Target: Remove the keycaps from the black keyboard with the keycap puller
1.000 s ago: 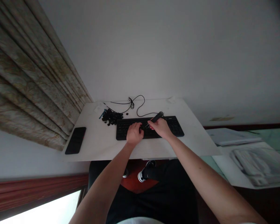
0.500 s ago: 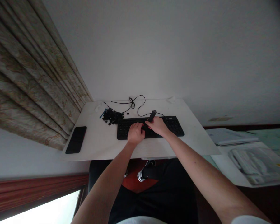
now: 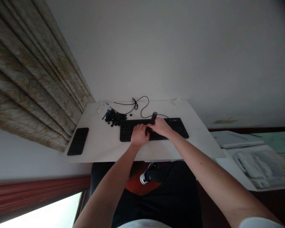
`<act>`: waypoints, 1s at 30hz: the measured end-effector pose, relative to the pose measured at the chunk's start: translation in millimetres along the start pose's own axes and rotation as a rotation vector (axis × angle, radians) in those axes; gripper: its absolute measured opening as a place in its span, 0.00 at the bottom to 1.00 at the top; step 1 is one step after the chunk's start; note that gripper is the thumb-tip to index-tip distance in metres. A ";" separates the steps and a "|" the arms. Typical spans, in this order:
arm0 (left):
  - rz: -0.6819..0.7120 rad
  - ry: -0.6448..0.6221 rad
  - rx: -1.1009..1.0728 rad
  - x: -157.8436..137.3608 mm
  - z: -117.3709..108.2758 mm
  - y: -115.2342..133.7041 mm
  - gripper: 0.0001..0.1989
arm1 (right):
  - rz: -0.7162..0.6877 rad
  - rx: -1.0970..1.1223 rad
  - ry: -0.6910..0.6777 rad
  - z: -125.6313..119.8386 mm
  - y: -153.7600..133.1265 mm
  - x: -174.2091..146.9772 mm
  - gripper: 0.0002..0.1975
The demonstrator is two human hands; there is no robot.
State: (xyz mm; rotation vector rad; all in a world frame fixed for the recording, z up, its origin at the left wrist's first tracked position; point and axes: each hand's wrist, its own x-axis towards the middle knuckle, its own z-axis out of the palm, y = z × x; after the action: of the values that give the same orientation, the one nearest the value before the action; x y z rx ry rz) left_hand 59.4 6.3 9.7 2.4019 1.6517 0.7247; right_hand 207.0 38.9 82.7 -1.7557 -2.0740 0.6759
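A black keyboard [image 3: 180,128] lies on the white table, with part of its middle hidden under my hands. My right hand [image 3: 161,126] is closed round a dark stick-like tool [image 3: 154,117], its lighter tip pointing up and away from me. The lower end of this tool is down at the keys, and its exact kind is too dim to make out. My left hand [image 3: 139,134] rests on the keyboard just left of the tool, fingers laid over the keys and thumb towards my right hand. A heap of loose black keycaps [image 3: 115,117] is left of the keyboard's far corner.
A black phone [image 3: 78,141] lies at the table's left edge. The keyboard's cable [image 3: 147,104] loops along the back by the wall. A thin blue item [image 3: 105,114] pokes out of the keycaps. Papers [image 3: 237,139] and a plastic-wrapped bundle [image 3: 258,167] sit to the right.
The tool in my right hand has tipped to a more upright angle. My left hand's thumb side has turned slightly towards it. Otherwise the view has only shifted a little.
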 end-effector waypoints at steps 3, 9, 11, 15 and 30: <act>0.005 -0.001 0.002 0.3 0.0 1.2 0.13 | 0.002 0.018 0.046 -2.9 -1.2 -1.1 0.11; 0.017 0.003 -0.005 -0.4 -0.3 2.1 0.14 | 0.008 0.078 0.044 -9.7 -2.6 2.5 0.15; 0.018 0.004 -0.001 -0.6 -0.3 2.1 0.15 | 0.005 0.098 0.017 -8.2 -0.2 3.6 0.14; 0.036 -0.011 0.029 -0.4 0.3 2.7 0.15 | -0.005 0.134 0.014 -1.8 3.7 3.9 0.13; 0.038 -0.043 0.090 0.6 0.5 3.2 0.08 | -0.140 0.023 0.019 2.7 10.7 0.6 0.03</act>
State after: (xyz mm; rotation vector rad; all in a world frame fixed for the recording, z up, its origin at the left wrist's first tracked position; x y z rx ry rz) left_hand 62.5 5.7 10.7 2.4979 1.6613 0.6122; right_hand 214.2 40.5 74.4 -1.5810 -2.1430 0.6374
